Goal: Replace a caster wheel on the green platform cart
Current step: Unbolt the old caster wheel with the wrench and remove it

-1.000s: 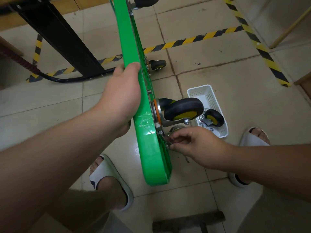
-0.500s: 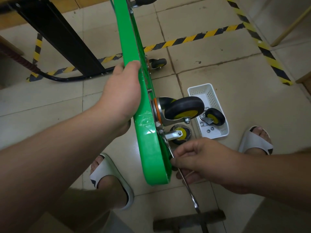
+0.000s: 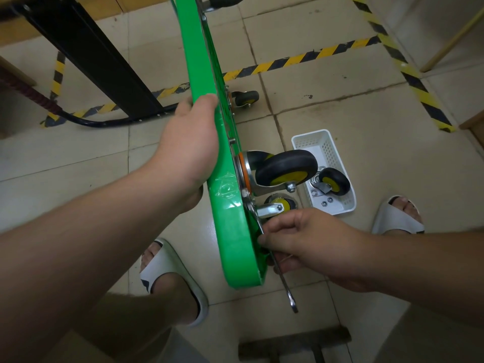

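— Grip: right hand (image 3: 309, 242) clenched round thin silver metal wrench (image 3: 286, 286), beside near corner of upended green plastic platform cart (image 3: 235, 244); wrench head hidden.
— Higher up, left hand (image 3: 191, 153) wrapped over cart edge. Brace hard, seat squarely on mounting nut below black-and-yellow caster wheel (image 3: 286, 166), turn short.
— Beyond, small black-and-yellow spare caster (image 3: 334, 182) in white perforated plastic basket (image 3: 311, 133).
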`<move>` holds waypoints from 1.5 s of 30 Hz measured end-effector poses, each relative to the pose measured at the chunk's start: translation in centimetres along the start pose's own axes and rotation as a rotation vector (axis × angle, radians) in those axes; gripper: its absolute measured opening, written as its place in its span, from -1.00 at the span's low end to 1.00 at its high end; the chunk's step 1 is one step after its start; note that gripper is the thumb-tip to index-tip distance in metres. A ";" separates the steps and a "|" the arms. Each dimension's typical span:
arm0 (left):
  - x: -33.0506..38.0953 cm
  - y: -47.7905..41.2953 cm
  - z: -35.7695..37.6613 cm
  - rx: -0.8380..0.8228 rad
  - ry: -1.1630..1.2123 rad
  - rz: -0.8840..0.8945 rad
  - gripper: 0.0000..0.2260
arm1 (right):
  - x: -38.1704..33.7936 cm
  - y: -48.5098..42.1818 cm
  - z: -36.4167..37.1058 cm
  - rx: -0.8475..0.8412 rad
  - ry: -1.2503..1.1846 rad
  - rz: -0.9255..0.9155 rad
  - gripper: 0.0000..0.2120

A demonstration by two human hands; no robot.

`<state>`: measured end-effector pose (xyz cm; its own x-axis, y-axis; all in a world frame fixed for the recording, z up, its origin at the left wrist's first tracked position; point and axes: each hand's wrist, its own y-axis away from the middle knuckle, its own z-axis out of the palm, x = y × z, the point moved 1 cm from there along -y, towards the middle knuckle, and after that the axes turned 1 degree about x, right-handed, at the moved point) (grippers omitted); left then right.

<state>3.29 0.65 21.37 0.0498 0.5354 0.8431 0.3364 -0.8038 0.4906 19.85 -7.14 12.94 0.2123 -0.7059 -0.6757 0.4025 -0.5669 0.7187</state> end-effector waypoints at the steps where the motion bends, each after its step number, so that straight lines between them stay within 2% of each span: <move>1: 0.0 0.0 0.0 0.003 0.004 0.000 -0.69 | 0.1 -0.2 -0.1 0.008 0.003 -0.006 -0.86; 9: -0.1 -0.2 0.0 -0.001 0.001 0.005 -0.65 | 0.9 -2.4 -1.2 0.126 0.202 -0.146 -0.90; 14: -0.2 -0.3 -0.1 -0.007 0.002 -0.001 -0.65 | 0.6 -3.1 -1.5 0.161 0.238 -0.236 -0.85; 20: -0.1 -0.1 -0.1 0.000 -0.003 0.006 -0.66 | 0.2 -3.2 -1.4 0.168 0.254 -0.251 -0.84; 28: 0.0 0.0 0.0 0.007 -0.002 -0.006 -0.67 | 0.8 -2.6 -1.8 0.155 0.398 -0.146 -0.92; 33: 0.1 0.1 0.0 0.015 -0.004 -0.006 -0.68 | 1.1 -1.1 -1.4 0.107 0.323 -0.037 -0.95; 37: 0.0 0.0 0.0 0.010 -0.006 0.000 -0.66 | 0.9 0.3 -1.0 0.063 0.211 0.027 -0.89; 45: 0.0 0.0 0.0 0.003 0.015 0.000 -0.65 | -0.2 1.0 -0.2 0.032 0.177 0.018 -0.89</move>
<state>3.24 0.64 21.32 0.0359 0.5317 0.8462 0.3397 -0.8028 0.4900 20.38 -7.45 13.71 0.3740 -0.6321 -0.6786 0.3689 -0.5699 0.7342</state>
